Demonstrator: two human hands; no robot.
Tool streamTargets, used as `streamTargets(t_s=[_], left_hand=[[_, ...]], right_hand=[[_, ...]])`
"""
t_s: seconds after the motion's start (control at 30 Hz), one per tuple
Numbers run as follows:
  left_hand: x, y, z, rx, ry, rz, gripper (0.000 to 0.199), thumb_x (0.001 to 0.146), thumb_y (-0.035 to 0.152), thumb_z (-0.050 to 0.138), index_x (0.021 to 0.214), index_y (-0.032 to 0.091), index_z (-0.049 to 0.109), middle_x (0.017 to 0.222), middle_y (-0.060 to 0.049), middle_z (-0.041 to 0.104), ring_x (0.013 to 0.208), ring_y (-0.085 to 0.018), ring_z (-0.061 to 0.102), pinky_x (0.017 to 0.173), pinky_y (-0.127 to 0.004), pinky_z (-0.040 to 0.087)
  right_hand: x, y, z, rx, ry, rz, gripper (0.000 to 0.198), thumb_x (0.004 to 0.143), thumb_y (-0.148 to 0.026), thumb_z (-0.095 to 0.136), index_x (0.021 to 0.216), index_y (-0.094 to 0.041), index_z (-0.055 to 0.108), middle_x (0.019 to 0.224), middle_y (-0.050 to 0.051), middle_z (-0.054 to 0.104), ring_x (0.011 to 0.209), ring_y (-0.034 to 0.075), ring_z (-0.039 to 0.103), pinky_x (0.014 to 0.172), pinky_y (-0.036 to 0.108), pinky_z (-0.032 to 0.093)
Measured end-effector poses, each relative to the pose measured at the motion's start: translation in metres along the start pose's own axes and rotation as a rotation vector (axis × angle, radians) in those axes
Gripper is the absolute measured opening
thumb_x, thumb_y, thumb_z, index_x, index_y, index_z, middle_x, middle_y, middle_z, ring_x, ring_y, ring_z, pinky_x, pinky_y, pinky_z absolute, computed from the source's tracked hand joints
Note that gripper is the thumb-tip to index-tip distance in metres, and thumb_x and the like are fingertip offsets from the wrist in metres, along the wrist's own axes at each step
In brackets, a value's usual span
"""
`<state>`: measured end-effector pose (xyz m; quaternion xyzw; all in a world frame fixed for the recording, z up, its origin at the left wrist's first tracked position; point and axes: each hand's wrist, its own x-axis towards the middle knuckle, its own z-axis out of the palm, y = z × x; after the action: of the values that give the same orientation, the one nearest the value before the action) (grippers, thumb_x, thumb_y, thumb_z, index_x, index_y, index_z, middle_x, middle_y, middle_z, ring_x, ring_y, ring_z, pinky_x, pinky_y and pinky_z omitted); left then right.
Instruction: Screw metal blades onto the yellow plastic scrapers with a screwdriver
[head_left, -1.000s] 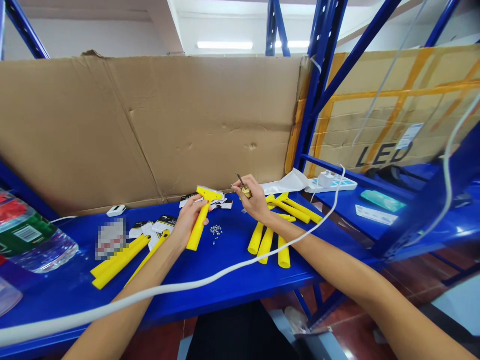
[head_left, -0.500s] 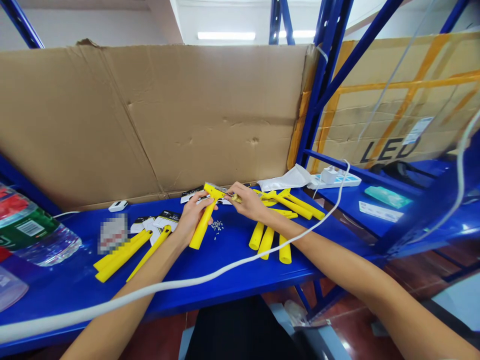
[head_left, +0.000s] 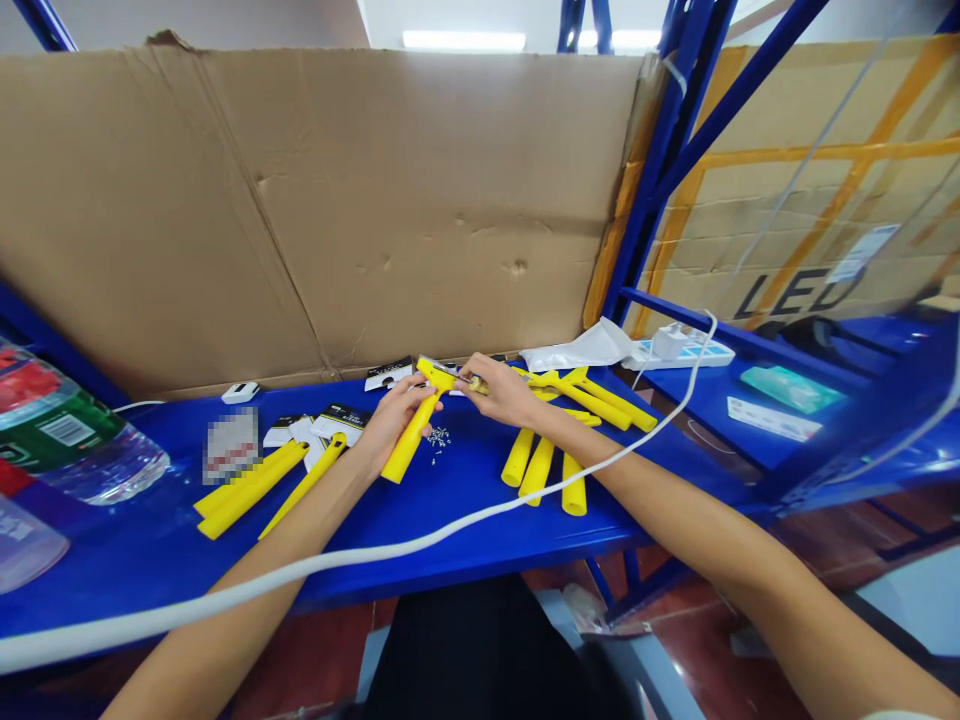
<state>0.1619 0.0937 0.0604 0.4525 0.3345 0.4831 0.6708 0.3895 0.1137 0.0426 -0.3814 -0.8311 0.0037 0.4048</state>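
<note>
My left hand (head_left: 396,422) is closed round a yellow scraper (head_left: 409,438), a tube-shaped handle with a wider head pointing away from me. In my right hand (head_left: 496,392) is a small screwdriver (head_left: 477,384) with a yellowish handle. Its shaft points left at the scraper's head; my fingers hide whether the tip touches. Below the scraper lies a pile of small screws (head_left: 439,437) on the blue shelf (head_left: 450,510). More yellow scrapers (head_left: 541,462) lie to the right of my right hand. Yellow handle pieces (head_left: 251,490) lie left of my left forearm.
A white cable (head_left: 420,552) hangs across the front, over both forearms. Black-and-white cards (head_left: 337,424) lie at the left, near a large bottle (head_left: 82,430). Cardboard (head_left: 420,210) stands behind. A power strip (head_left: 682,350) and white plastic bag (head_left: 577,346) lie at the back right.
The camera view has tilted slightly down and shifted a little. Both hands keep their holds on the scraper and screwdriver, and the scraper's head is turned slightly.
</note>
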Motion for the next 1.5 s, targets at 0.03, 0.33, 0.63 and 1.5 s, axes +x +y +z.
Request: streamTargets(t_s=[0.03, 0.33, 0.63, 1.5], left_hand=[[0.000, 0.000, 0.000, -0.013, -0.007, -0.015, 0.044, 0.076, 0.015, 0.084, 0.115, 0.018, 0.066, 0.107, -0.010, 0.075, 0.074, -0.017, 0.072, 0.039, -0.018, 0.046], [0.000, -0.001, 0.003, -0.122, -0.056, -0.150, 0.035, 0.085, 0.007, 0.073, 0.117, 0.017, 0.063, 0.111, -0.010, 0.072, 0.070, -0.014, 0.070, 0.037, -0.015, 0.042], [0.002, -0.003, 0.001, -0.219, -0.070, -0.240, 0.038, 0.087, 0.005, 0.071, 0.122, 0.020, 0.062, 0.106, -0.010, 0.073, 0.069, -0.013, 0.071, 0.037, -0.012, 0.041], [0.005, -0.004, -0.002, -0.230, -0.087, -0.178, 0.050, 0.085, 0.008, 0.074, 0.131, 0.021, 0.062, 0.115, -0.012, 0.073, 0.070, -0.013, 0.071, 0.037, -0.013, 0.039]], right_hand=[[0.000, 0.000, -0.001, 0.000, -0.004, 0.003, 0.014, 0.105, -0.033, 0.060, 0.101, -0.021, 0.066, 0.103, 0.007, 0.068, 0.085, 0.020, 0.061, 0.075, 0.031, 0.041], [0.003, -0.002, -0.005, 0.037, -0.028, 0.035, 0.005, 0.092, -0.024, 0.066, 0.091, -0.019, 0.068, 0.093, 0.006, 0.070, 0.084, 0.021, 0.062, 0.078, 0.032, 0.043], [0.006, -0.010, -0.012, 0.207, -0.064, 0.146, 0.007, 0.089, -0.025, 0.070, 0.086, -0.018, 0.071, 0.092, 0.005, 0.075, 0.084, 0.019, 0.064, 0.081, 0.031, 0.044], [0.007, -0.014, -0.020, 0.545, -0.135, 0.447, 0.043, 0.083, -0.061, 0.084, 0.087, -0.020, 0.069, 0.049, -0.007, 0.052, 0.038, 0.010, 0.048, 0.038, 0.021, 0.030]])
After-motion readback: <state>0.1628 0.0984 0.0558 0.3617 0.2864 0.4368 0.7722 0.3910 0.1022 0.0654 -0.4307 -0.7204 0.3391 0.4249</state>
